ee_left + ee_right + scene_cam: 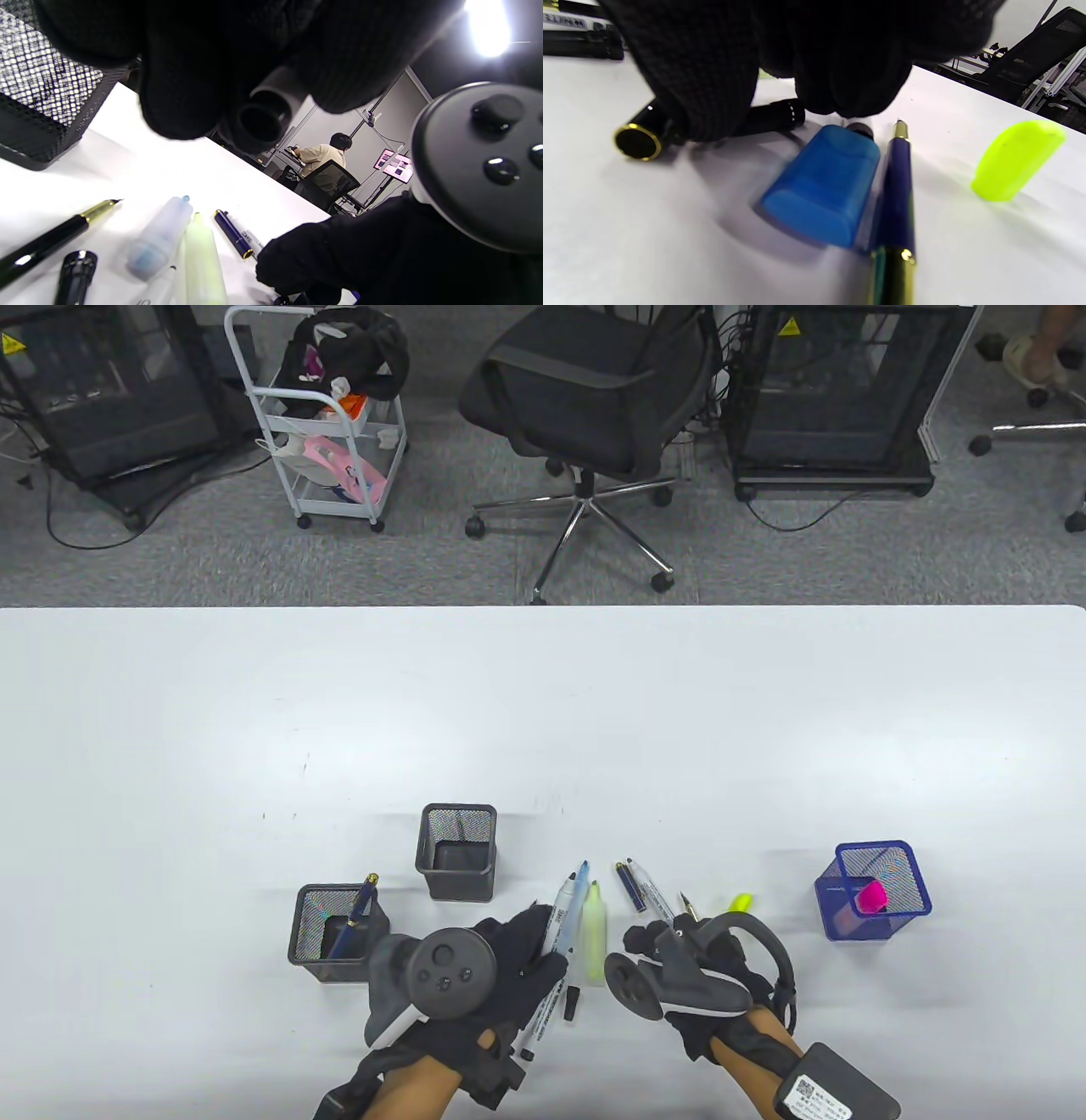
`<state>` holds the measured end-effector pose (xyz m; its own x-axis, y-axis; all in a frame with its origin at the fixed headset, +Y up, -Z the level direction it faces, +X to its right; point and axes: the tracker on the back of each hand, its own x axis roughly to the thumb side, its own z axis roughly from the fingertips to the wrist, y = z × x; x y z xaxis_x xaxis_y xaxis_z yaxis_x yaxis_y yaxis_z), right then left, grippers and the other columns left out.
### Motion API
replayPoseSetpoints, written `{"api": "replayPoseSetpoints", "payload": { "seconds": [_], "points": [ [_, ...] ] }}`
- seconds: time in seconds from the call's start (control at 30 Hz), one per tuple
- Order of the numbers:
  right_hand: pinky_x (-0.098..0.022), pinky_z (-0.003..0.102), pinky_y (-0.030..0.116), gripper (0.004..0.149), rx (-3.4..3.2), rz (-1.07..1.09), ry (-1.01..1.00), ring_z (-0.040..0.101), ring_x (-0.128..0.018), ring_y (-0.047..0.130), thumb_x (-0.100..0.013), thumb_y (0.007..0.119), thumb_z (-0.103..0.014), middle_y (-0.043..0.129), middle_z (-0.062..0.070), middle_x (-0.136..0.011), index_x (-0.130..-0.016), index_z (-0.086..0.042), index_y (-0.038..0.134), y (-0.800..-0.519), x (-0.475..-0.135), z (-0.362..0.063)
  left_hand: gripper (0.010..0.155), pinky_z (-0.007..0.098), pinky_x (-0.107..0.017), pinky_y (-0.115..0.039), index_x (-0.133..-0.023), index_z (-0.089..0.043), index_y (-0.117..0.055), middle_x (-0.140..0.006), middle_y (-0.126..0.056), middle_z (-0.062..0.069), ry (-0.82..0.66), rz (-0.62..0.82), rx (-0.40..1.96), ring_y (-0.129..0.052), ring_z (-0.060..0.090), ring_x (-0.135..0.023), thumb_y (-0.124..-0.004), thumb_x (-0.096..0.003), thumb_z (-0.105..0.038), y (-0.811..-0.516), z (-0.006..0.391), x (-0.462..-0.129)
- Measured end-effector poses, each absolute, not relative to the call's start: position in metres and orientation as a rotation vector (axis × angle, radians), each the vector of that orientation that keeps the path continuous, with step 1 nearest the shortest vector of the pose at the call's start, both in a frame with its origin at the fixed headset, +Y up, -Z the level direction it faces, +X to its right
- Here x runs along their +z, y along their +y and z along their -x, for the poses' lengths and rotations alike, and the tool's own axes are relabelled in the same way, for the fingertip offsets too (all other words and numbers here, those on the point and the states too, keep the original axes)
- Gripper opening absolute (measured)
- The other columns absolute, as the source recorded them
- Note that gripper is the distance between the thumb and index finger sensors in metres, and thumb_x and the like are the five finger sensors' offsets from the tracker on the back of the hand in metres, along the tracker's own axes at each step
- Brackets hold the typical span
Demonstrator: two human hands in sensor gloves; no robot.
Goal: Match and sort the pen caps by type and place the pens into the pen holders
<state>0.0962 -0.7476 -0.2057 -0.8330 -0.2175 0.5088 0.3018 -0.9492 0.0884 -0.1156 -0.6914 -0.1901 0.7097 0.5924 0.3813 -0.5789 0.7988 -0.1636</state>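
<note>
My left hand (517, 954) lies low on the table, its fingers (182, 84) curled round a grey marker (265, 112) with a hollow end. Beside it lie a pale blue highlighter (577, 903), a yellow-green highlighter (596, 933) and a small black cap (573, 1003). My right hand (674, 942) curls its fingers (704, 80) down onto a black pen (638, 140) with gold trim; its gold nib (684, 906) pokes out past them. A blue cap (823, 186), a dark blue pen (897, 186) and a yellow-green cap (1018, 159) lie just beyond the fingertips.
A black mesh holder (305, 942) at the left holds a blue pen (361, 903). Behind it stands a second black mesh holder (458, 882). A blue mesh holder (848, 916) at the right contains a pink highlighter (872, 895). Another black pen (55, 237) lies by my left hand.
</note>
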Motion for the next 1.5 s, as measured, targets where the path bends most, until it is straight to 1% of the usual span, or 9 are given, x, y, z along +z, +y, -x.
{"api": "replayPoseSetpoints", "payload": {
  "seconds": [0.43,0.63,0.7,0.8,0.93,0.97,1.03,1.13,1.5],
  "points": [
    [-0.034,0.035,0.088,0.067,-2.778,0.768,-0.275,0.030,-0.061,0.100,-0.034,0.101,-0.038,0.091,0.015,-0.087,-0.092,-0.018,0.074,-0.751,-0.207,-0.094,0.057,0.069,-0.052,-0.075,-0.093,-0.006,-0.081,-0.072,-0.106,0.014,-0.430,0.046,0.645,-0.105,0.036,-0.059,-0.091,-0.0452,-0.036,-0.692,0.115,-0.190],
    [-0.037,0.037,0.087,0.059,-3.177,0.817,-0.054,0.031,-0.060,0.098,-0.039,0.095,-0.038,0.087,0.022,-0.089,-0.093,-0.023,0.075,-0.700,-0.210,-0.119,0.057,0.070,-0.052,-0.073,-0.095,-0.007,-0.078,-0.074,-0.104,0.015,-0.424,0.059,0.595,-0.103,0.037,-0.060,-0.088,-0.0465,-0.035,-0.693,0.113,-0.190],
    [-0.039,0.038,0.086,0.054,-3.420,0.866,0.041,0.032,-0.061,0.096,-0.043,0.090,-0.039,0.082,0.024,-0.090,-0.094,-0.028,0.075,-0.681,-0.210,-0.137,0.057,0.071,-0.053,-0.072,-0.097,-0.008,-0.077,-0.075,-0.103,0.015,-0.432,0.085,0.562,-0.101,0.038,-0.062,-0.086,-0.0475,-0.035,-0.696,0.110,-0.191],
    [-0.039,0.037,0.086,0.046,-3.694,0.905,0.103,0.031,-0.061,0.095,-0.048,0.081,-0.040,0.076,0.028,-0.091,-0.092,-0.028,0.078,-0.670,-0.211,-0.159,0.056,0.071,-0.054,-0.071,-0.098,-0.009,-0.076,-0.076,-0.101,0.016,-0.446,0.103,0.520,-0.099,0.038,-0.063,-0.084,-0.0485,-0.035,-0.698,0.103,-0.190],
    [-0.035,0.034,0.089,0.049,-4.024,0.887,0.055,0.029,-0.054,0.100,-0.052,0.068,-0.039,0.080,0.029,-0.088,-0.095,-0.017,0.066,-0.673,-0.215,-0.182,0.055,0.071,-0.054,-0.071,-0.097,-0.010,-0.077,-0.075,-0.101,0.016,-0.477,0.097,0.472,-0.099,0.038,-0.062,-0.080,-0.0492,-0.036,-0.698,0.095,-0.185],
    [-0.031,0.032,0.091,0.049,-4.084,0.867,0.079,0.026,-0.047,0.104,-0.052,0.067,-0.037,0.090,0.022,-0.081,-0.093,-0.010,0.065,-0.674,-0.215,-0.186,0.055,0.071,-0.054,-0.071,-0.097,-0.010,-0.077,-0.075,-0.101,0.016,-0.482,0.095,0.465,-0.099,0.038,-0.062,-0.080,-0.0494,-0.036,-0.698,0.094,-0.184],
    [-0.025,0.030,0.092,0.049,-4.216,0.790,0.072,0.024,-0.040,0.107,-0.051,0.068,-0.036,0.095,0.020,-0.073,-0.090,-0.007,0.068,-0.678,-0.216,-0.191,0.054,0.071,-0.054,-0.071,-0.097,-0.010,-0.078,-0.074,-0.101,0.016,-0.499,0.085,0.453,-0.098,0.038,-0.061,-0.078,-0.0496,-0.036,-0.697,0.091,-0.183],
    [-0.023,0.027,0.094,0.049,-4.259,0.776,-0.046,0.022,-0.039,0.109,-0.050,0.070,-0.037,0.098,0.018,-0.069,-0.088,-0.006,0.069,-0.683,-0.216,-0.192,0.054,0.072,-0.054,-0.071,-0.097,-0.010,-0.078,-0.073,-0.101,0.016,-0.527,0.073,0.439,-0.098,0.037,-0.061,-0.077,-0.0497,-0.036,-0.695,0.087,-0.180],
    [-0.020,0.025,0.094,0.049,-4.216,0.709,-0.153,0.020,-0.037,0.111,-0.050,0.071,-0.040,0.102,0.013,-0.065,-0.085,-0.006,0.073,-0.693,-0.214,-0.174,0.054,0.072,-0.054,-0.071,-0.097,-0.011,-0.079,-0.073,-0.101,0.015,-0.576,0.039,0.418,-0.098,0.037,-0.061,-0.078,-0.0495,-0.036,-0.689,0.082,-0.175]
  ]
}}
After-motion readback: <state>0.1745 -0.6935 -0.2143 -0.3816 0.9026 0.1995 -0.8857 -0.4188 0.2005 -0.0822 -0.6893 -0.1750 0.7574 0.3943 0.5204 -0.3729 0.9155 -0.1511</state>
